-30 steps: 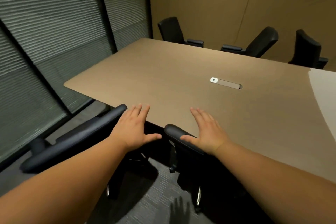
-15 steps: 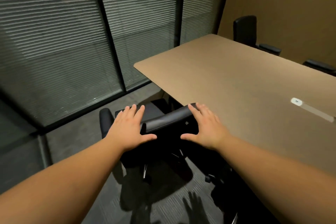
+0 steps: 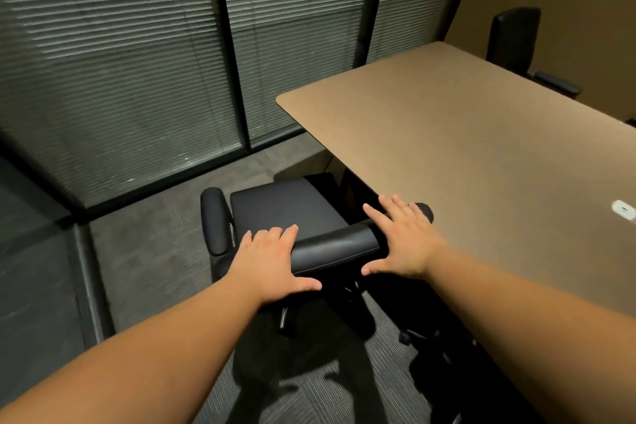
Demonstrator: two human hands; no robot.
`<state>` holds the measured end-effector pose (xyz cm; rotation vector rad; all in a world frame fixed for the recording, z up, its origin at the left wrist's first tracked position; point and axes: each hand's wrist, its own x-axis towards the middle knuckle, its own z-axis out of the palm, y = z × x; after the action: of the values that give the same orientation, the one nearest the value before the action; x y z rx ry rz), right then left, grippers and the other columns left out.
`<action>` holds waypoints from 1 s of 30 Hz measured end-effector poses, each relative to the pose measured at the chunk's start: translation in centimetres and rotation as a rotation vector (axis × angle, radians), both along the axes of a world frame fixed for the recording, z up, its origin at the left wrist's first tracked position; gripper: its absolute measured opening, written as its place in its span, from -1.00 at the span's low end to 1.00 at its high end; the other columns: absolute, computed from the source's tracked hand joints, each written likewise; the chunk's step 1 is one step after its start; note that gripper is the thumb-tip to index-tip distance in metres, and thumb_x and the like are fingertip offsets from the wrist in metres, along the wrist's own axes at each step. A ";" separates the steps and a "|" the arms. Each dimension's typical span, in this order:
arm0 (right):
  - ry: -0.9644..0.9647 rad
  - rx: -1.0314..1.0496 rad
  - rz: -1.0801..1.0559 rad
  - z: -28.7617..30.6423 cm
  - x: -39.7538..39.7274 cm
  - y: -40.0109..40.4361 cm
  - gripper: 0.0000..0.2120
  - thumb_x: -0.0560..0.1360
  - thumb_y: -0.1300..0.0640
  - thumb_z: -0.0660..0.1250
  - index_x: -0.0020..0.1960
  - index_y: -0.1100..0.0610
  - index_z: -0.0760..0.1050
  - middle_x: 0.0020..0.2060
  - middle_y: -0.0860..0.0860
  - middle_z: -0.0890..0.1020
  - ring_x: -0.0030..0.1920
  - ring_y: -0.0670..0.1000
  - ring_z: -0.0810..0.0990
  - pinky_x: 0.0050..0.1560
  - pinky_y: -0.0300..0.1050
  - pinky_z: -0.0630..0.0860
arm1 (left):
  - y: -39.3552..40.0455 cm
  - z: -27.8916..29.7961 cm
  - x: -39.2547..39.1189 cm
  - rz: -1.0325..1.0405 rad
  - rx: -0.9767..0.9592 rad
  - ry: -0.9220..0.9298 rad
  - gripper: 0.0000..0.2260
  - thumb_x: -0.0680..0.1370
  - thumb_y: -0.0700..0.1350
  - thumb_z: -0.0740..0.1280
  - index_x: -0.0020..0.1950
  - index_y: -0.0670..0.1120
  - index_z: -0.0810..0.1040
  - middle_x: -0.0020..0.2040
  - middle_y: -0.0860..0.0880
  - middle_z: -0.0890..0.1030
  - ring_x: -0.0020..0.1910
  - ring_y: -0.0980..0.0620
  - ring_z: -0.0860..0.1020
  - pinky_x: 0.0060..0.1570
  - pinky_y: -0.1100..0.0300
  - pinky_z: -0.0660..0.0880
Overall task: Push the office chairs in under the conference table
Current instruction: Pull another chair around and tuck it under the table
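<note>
A black office chair (image 3: 285,206) stands near the left corner of the brown conference table (image 3: 481,148), its seat mostly out from under the tabletop. My left hand (image 3: 272,262) lies flat on the left end of the chair's backrest top, fingers straight. My right hand (image 3: 402,241) rests on the right end of the backrest, fingers spread. The right armrest is close to the table edge and partly hidden by my right hand.
Glass wall panels with blinds (image 3: 137,62) run along the left and back. Another black chair (image 3: 516,41) stands at the table's far side. A small white cover (image 3: 623,209) sits in the tabletop. Grey carpet (image 3: 144,251) lies between chair and wall.
The view has swung left toward the table's corner. Both hands have come down from hovering near the backrest and now lie on its top; more of the seat shows.
</note>
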<state>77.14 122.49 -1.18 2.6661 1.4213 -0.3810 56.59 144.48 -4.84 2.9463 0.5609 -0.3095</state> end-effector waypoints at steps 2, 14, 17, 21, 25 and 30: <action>-0.007 -0.053 0.025 -0.4 0.5 0.2 0.28 0.23 -0.66 0.31 0.68 -0.12 -0.21 0.68 0.10 -0.14 0.65 0.16 -0.25 0.62 0.19 -0.23 | -0.4 -0.5 0.3 0.025 0.018 0.011 0.00 0.25 0.69 0.15 0.47 0.04 0.31 0.34 -0.05 0.52 0.32 -0.16 0.49 0.36 -0.16 0.36; 0.012 -0.065 0.069 -1.4 1.6 1.3 -0.08 0.26 -0.48 0.49 0.46 -0.07 0.35 0.27 0.00 0.49 0.39 0.12 0.39 0.52 0.22 0.10 | -0.7 -1.4 -0.1 0.046 0.071 -0.044 -0.40 0.29 0.59 0.24 -0.04 0.12 0.31 -0.20 0.11 0.45 -0.21 -0.01 0.49 -0.23 0.04 0.38; 0.011 -0.081 0.099 -1.4 0.8 0.7 -0.09 0.24 -0.52 0.47 0.42 -0.07 0.38 0.22 -0.02 0.51 0.32 0.10 0.41 0.45 0.16 0.24 | -1.4 -1.3 -1.2 0.054 0.068 -0.035 -0.41 0.27 0.59 0.22 -0.06 0.13 0.30 -0.21 0.11 0.44 -0.22 0.00 0.49 -0.24 0.05 0.38; -0.010 -0.097 0.189 -1.6 -0.6 -0.6 -0.09 0.19 -0.61 0.39 0.34 -0.06 0.44 0.12 -0.04 0.50 0.21 0.08 0.43 0.29 0.10 0.37 | -2.6 -1.1 -3.9 0.068 0.037 -0.011 -0.44 0.25 0.58 0.21 -0.05 0.16 0.30 -0.16 0.13 0.49 -0.17 0.02 0.53 -0.17 0.04 0.49; -0.027 -0.111 0.313 -2.1 -2.1 -2.1 -0.08 0.17 -0.69 0.26 0.24 -0.04 0.47 0.00 -0.05 0.41 0.14 0.07 0.42 0.16 0.07 0.37 | -4.5 -0.9 -6.8 0.076 0.039 -0.013 -0.45 0.25 0.56 0.21 -0.04 0.18 0.30 -0.10 0.13 0.52 -0.15 0.04 0.53 -0.15 0.07 0.49; -0.027 -0.069 0.363 -2.5 -4.0 -3.9 -0.12 0.10 -0.73 0.10 0.08 -0.07 0.44 -0.03 -0.02 0.54 0.06 0.10 0.55 0.18 0.05 0.42 | -7.6 -0.9 -9.6 0.104 0.053 -0.012 -0.45 0.26 0.57 0.19 -0.01 0.18 0.30 -0.05 0.12 0.57 -0.10 0.03 0.56 -0.12 0.06 0.50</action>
<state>73.14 118.54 -3.69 2.2836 1.8004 -0.3491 47.04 136.90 -5.72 2.9542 0.7286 -0.2698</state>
